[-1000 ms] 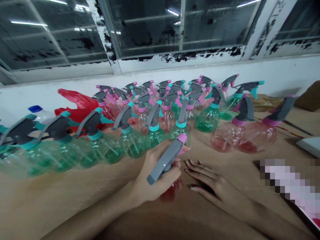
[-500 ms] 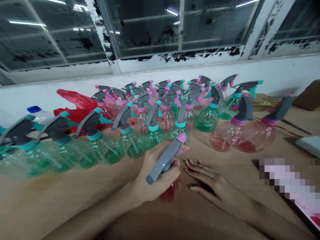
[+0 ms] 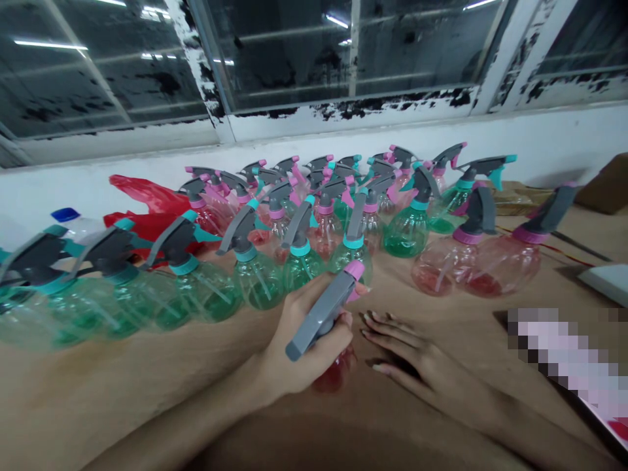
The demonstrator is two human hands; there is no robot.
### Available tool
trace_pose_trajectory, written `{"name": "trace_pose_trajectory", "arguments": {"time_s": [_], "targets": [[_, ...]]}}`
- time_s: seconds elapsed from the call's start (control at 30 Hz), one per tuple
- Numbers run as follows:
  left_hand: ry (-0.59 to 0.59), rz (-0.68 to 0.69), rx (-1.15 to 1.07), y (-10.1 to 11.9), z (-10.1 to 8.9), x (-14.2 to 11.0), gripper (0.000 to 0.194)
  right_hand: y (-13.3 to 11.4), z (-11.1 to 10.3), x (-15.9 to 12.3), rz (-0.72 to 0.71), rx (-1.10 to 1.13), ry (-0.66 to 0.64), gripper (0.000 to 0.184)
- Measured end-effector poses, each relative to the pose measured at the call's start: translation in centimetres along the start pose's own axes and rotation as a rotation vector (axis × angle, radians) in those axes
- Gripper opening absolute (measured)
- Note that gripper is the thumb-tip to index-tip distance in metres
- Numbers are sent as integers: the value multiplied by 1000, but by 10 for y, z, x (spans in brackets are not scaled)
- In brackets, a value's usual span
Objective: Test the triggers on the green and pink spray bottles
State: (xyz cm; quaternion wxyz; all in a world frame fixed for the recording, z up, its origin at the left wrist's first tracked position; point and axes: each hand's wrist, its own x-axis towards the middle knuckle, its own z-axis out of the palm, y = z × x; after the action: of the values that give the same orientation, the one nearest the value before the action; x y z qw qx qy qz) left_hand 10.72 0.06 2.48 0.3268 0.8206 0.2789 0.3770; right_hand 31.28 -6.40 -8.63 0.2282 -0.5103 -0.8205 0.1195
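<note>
"What sits past the left hand [image 3: 294,322]?"
"Farther out, to its left: a crumpled red plastic bag [image 3: 142,219], a blue-capped bottle [image 3: 81,227] beside it."
"Beyond the right hand [image 3: 434,366]?"
"Rightward on the counter [image 3: 402,288], a white object [image 3: 608,284], too cut off to identify; farther, a brown box [image 3: 604,186]."
"Above both?"
"Dark windows [image 3: 284,52]."

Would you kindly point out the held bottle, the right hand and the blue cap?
Held bottle [image 3: 322,313], head view: sprayer top.
Right hand [image 3: 430,361], head view: its back.
Blue cap [image 3: 65,214], head view: its side.
</note>
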Motion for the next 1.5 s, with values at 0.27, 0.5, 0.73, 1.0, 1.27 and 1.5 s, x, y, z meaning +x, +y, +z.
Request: {"name": "trace_pose_trajectory", "arguments": {"time_s": [0.27,0.5,0.73,1.0,1.27,1.5], "targets": [[-26,67,6,1,-4,0,24,-2,0,1,8,37,8,47],[-48,90,76,4,-7,2,14,0,1,0,9,0,-1,46],[-92,58,67,6,-8,2,10,-2,0,1,15,29,6,47],[-34,33,-48,1,-3,1,26,1,2,0,8,14,-8,48],[-15,-16,3,2,0,-2,19,-1,1,0,19,0,-15,48],[-16,-6,-15,-1,1,0,27,0,1,1,17,-3,-14,46]]}}
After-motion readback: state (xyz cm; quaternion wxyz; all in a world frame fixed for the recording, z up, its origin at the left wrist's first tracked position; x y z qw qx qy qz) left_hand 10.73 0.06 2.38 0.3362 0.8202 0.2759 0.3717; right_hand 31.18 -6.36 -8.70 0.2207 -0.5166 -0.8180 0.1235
